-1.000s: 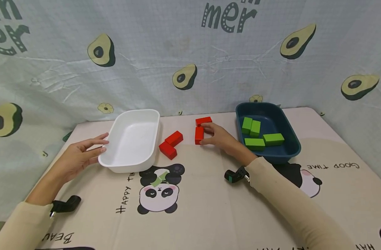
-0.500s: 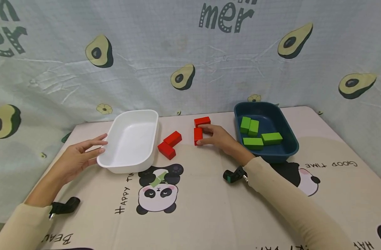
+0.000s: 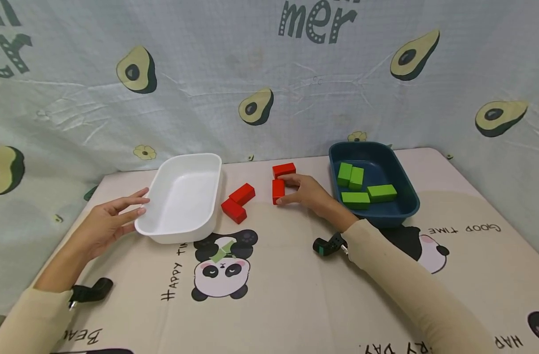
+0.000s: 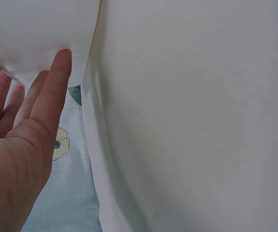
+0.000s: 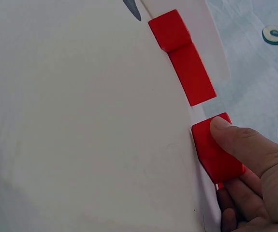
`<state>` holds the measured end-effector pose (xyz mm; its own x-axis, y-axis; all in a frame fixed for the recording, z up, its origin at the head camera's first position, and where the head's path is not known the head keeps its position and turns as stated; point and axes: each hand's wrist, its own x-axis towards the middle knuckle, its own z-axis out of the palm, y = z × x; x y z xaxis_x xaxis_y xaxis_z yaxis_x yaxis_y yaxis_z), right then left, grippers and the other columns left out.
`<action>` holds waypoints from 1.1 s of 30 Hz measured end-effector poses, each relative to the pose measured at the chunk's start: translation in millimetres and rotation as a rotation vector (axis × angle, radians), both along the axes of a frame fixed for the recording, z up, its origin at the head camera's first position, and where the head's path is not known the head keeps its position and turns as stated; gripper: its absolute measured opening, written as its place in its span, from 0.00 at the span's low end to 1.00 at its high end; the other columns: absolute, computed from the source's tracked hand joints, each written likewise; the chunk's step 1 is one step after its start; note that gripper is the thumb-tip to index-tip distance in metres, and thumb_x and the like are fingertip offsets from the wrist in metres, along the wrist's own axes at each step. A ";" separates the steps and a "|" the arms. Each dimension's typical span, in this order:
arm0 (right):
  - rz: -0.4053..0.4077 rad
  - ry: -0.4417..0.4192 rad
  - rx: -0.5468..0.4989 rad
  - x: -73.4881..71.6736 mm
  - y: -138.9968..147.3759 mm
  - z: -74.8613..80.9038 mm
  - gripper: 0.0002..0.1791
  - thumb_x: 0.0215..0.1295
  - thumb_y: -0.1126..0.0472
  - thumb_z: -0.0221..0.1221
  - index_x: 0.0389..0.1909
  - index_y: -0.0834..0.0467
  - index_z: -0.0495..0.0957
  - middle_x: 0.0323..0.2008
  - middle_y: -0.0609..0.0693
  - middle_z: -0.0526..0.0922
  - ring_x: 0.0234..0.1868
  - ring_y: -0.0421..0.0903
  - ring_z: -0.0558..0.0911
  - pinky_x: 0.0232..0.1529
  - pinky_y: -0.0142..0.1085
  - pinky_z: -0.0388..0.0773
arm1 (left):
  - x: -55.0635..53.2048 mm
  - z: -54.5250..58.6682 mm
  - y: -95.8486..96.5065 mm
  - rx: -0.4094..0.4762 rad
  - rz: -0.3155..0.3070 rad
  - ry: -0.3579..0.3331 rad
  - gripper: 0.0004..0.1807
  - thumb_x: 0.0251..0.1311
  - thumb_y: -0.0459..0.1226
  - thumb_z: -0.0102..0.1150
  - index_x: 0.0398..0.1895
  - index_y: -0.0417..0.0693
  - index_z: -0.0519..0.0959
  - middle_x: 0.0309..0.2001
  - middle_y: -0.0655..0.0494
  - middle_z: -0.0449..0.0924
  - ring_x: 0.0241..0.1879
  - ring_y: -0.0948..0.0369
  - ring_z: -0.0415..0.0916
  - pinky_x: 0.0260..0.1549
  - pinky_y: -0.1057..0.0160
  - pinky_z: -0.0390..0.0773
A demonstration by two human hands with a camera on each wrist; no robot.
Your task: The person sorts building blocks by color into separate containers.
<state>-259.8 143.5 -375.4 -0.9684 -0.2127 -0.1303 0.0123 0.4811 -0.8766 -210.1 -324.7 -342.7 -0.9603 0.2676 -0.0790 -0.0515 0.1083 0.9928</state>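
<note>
My right hand (image 3: 308,193) pinches a red block (image 3: 278,190) between thumb and fingers; the right wrist view shows the thumb on the near face of this red block (image 5: 215,150). Just behind it on the table lies another red block (image 3: 284,170). To the left, two more red blocks (image 3: 238,201) lie touching at an angle. My left hand (image 3: 107,223) has its fingers extended against the left side of a white tub (image 3: 181,196), which has nothing inside. In the left wrist view the fingertips rest on the wall of the white tub (image 4: 42,29).
A dark blue tub (image 3: 402,214) stands at the right, beyond my right wrist, with several green blocks (image 3: 355,200) inside. A printed cloth (image 3: 287,295) covers the table. Behind the table hangs a curtain (image 3: 198,73) with avocado prints.
The view shifts slightly. Both hands, the tubs and the blocks keep nearly the same places, with the right hand still at the same red block.
</note>
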 end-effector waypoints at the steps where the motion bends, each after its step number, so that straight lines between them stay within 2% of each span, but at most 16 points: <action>1: -0.004 -0.005 -0.005 0.1 -0.3 0.3 0.42 0.56 0.59 0.76 0.72 0.54 0.70 0.69 0.54 0.74 0.71 0.52 0.68 0.76 0.48 0.60 | 0.2 0.4 -0.1 0.004 -0.001 -0.001 0.17 0.70 0.29 0.60 0.60 0.44 0.82 0.80 0.62 0.52 0.53 0.81 0.75 0.46 0.69 0.84; 7: -0.028 -0.018 -0.027 1.2 -1.5 1.8 0.41 0.56 0.59 0.76 0.71 0.55 0.72 0.68 0.54 0.75 0.71 0.52 0.69 0.76 0.48 0.61 | 0.5 0.6 0.3 0.010 -0.010 0.001 0.17 0.70 0.29 0.60 0.60 0.44 0.82 0.80 0.62 0.52 0.54 0.81 0.75 0.47 0.69 0.84; 11: -0.023 0.002 -0.035 5.6 -3.9 6.4 0.40 0.55 0.59 0.76 0.70 0.54 0.73 0.67 0.55 0.77 0.69 0.52 0.72 0.72 0.46 0.68 | 0.3 0.5 -0.1 0.006 -0.004 -0.004 0.17 0.70 0.30 0.60 0.60 0.44 0.82 0.81 0.60 0.50 0.54 0.81 0.75 0.47 0.69 0.84; 16: 0.011 0.081 0.036 13.6 -7.5 15.7 0.41 0.53 0.55 0.77 0.70 0.53 0.74 0.65 0.55 0.78 0.64 0.53 0.79 0.66 0.44 0.76 | 0.0 1.0 -1.1 0.005 -0.003 -0.002 0.17 0.70 0.30 0.60 0.60 0.44 0.82 0.81 0.59 0.49 0.54 0.80 0.76 0.47 0.69 0.84; 22: 0.057 0.158 0.130 21.1 -8.6 29.4 0.42 0.53 0.49 0.77 0.70 0.50 0.75 0.64 0.53 0.79 0.63 0.52 0.80 0.65 0.45 0.77 | -2.7 0.7 -0.2 -0.009 -0.005 0.003 0.17 0.70 0.31 0.61 0.61 0.43 0.81 0.81 0.58 0.49 0.54 0.80 0.75 0.47 0.69 0.84; 33: 0.085 0.166 0.156 30.6 -10.9 42.8 0.41 0.52 0.50 0.78 0.69 0.50 0.75 0.63 0.54 0.81 0.62 0.53 0.80 0.59 0.44 0.81 | -0.6 1.6 -1.6 -0.037 0.025 -0.025 0.19 0.68 0.33 0.64 0.61 0.45 0.81 0.82 0.58 0.47 0.52 0.82 0.75 0.47 0.70 0.84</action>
<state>-229.2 132.7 -332.6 -0.9586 -0.2845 -0.0083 -0.1725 0.6038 -0.7783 -210.7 -326.4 -341.1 -0.9642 0.2404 -0.1121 -0.0789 0.1435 0.9865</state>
